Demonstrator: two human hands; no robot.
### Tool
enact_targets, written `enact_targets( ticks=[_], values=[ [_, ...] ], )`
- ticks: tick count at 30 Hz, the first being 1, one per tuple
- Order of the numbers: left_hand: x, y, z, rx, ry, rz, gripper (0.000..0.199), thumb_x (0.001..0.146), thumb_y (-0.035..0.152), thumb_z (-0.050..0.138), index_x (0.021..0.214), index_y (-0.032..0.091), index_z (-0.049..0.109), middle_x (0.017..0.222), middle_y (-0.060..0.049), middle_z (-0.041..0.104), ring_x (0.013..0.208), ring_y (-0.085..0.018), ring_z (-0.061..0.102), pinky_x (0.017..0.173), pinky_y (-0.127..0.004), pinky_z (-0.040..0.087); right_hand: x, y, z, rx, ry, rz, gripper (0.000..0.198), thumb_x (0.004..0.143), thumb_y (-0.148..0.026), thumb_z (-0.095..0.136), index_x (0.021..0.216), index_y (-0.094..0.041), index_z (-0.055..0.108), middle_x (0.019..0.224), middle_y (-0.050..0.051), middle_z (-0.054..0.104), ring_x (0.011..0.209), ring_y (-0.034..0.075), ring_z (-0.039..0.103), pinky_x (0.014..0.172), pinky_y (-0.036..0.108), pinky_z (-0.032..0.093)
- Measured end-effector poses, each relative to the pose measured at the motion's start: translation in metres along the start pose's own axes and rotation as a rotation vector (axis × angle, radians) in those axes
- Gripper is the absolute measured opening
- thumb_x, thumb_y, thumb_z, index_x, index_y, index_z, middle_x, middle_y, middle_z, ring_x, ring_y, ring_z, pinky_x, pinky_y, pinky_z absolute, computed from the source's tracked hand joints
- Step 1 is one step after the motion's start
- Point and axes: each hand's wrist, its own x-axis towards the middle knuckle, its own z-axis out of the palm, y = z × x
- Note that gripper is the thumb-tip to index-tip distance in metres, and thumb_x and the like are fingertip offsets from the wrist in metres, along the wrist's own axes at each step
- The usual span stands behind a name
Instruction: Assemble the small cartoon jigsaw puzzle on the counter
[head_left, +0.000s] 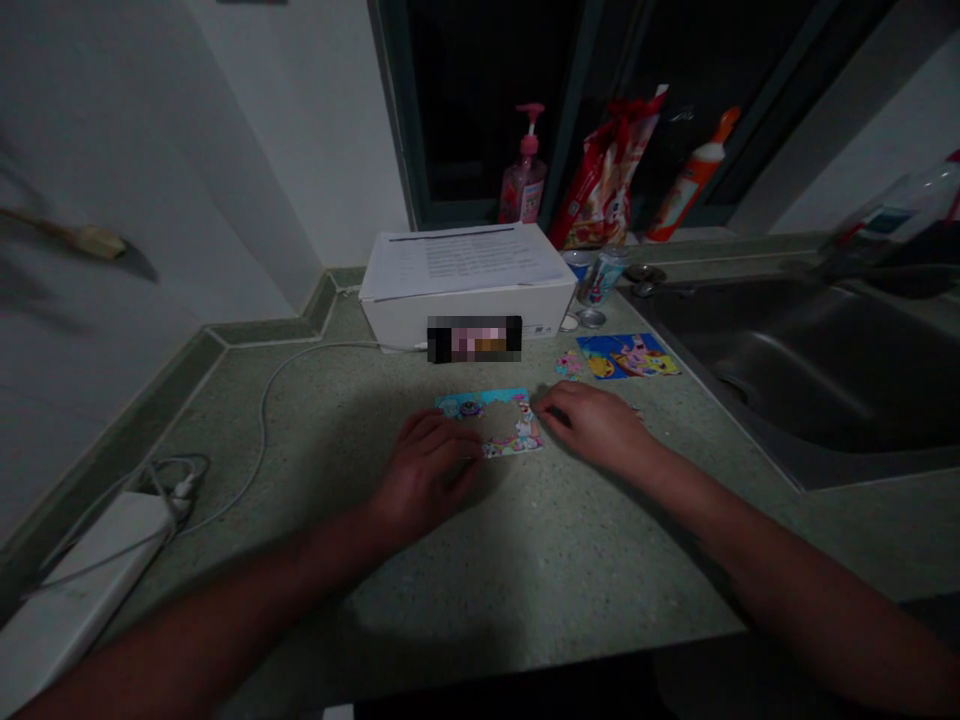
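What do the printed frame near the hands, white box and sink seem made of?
Printed frame: probably card, thin and flat with bright print. White box: likely cardboard, matte, with crisp straight edges. Sink: seemingly stainless steel, satin, given soft grey highlights.

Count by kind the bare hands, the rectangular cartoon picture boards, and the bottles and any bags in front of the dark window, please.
Bare hands: 2 (left hand, right hand)
Rectangular cartoon picture boards: 2 (light-blue board with a bare middle, dark-blue board)
Bottles: 2 (clear pink pump bottle, slim orange-and-white bottle)
Shiny red bag: 1
Total: 7
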Motion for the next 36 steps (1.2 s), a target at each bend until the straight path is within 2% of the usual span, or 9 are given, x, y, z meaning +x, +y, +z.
enact_targets(
  ticks=[3, 7, 10, 17, 26, 31, 36],
  values=[
    [0.006, -0.001, 0.0, 0.014, -0.02, 0.01, 0.014, 0.099, 0.014, 0.072, 0.105, 0.027, 0.069, 0.106, 0.0, 0.083, 0.099, -0.022, 0.075, 0.103, -0.046, 0.055, 0.0, -0.001, -0.001, -0.051, -0.019, -0.035, 0.024, 0.106, -0.018, 0.055, 0.097, -0.021, 0.077, 0.1, 0.01, 0.077, 0.097, 0.026, 0.073, 0.082, 0.039, 0.055],
    [0.017, -0.005, 0.005, 0.025, -0.131, -0.003, 0.011, 0.1, 0.016, 0.07, 0.103, 0.026, 0.073, 0.106, -0.001, 0.083, 0.101, -0.024, 0.073, 0.101, -0.047, 0.054, -0.001, -0.001, -0.002, -0.08, -0.042, -0.037, 0.024, 0.107, -0.018, 0.055, 0.099, -0.019, 0.077, 0.102, 0.01, 0.078, 0.096, 0.025, 0.073, 0.081, 0.038, 0.053],
    [0.028, -0.007, 0.015, 0.034, -0.227, -0.056, 0.01, 0.102, 0.018, 0.069, 0.096, 0.025, 0.074, 0.102, -0.003, 0.082, 0.097, -0.025, 0.071, 0.099, -0.047, 0.052, -0.001, -0.001, -0.003, -0.105, -0.042, -0.022, 0.023, 0.105, -0.017, 0.056, 0.097, -0.019, 0.077, 0.1, 0.011, 0.078, 0.094, 0.025, 0.073, 0.078, 0.037, 0.052],
    [0.059, -0.012, 0.042, 0.102, -0.347, -0.131, 0.012, 0.1, 0.018, 0.069, 0.091, 0.023, 0.075, 0.092, -0.004, 0.077, 0.093, -0.025, 0.067, 0.096, -0.045, 0.05, 0.0, -0.011, -0.009, -0.123, -0.115, -0.013, 0.019, 0.106, -0.019, 0.061, 0.103, -0.018, 0.08, 0.106, 0.01, 0.079, 0.099, 0.025, 0.074, 0.081, 0.036, 0.052],
    [0.065, -0.016, 0.053, 0.135, -0.397, -0.153, 0.017, 0.099, 0.017, 0.065, 0.089, 0.022, 0.077, 0.09, -0.004, 0.077, 0.093, -0.024, 0.067, 0.095, -0.043, 0.049, 0.0, -0.013, -0.008, -0.155, -0.152, -0.009, 0.022, 0.111, -0.026, 0.059, 0.111, -0.02, 0.081, 0.113, 0.009, 0.079, 0.105, 0.025, 0.075, 0.084, 0.034, 0.052],
    [0.064, -0.017, 0.054, 0.111, -0.381, -0.139, 0.017, 0.099, 0.017, 0.064, 0.091, 0.022, 0.077, 0.091, -0.004, 0.078, 0.093, -0.024, 0.068, 0.095, -0.044, 0.049, 0.0, -0.011, -0.006, -0.147, -0.127, -0.022, 0.021, 0.11, -0.024, 0.06, 0.108, -0.021, 0.081, 0.111, 0.009, 0.08, 0.103, 0.024, 0.074, 0.082, 0.034, 0.052],
    [0.063, -0.019, 0.056, 0.095, -0.313, -0.101, 0.018, 0.099, 0.018, 0.062, 0.091, 0.023, 0.077, 0.089, -0.003, 0.077, 0.091, -0.024, 0.068, 0.093, -0.045, 0.05, -0.001, -0.01, -0.005, -0.149, -0.102, -0.04, 0.02, 0.109, -0.023, 0.061, 0.104, -0.021, 0.08, 0.108, 0.009, 0.079, 0.099, 0.025, 0.074, 0.081, 0.035, 0.052]
  ],
)
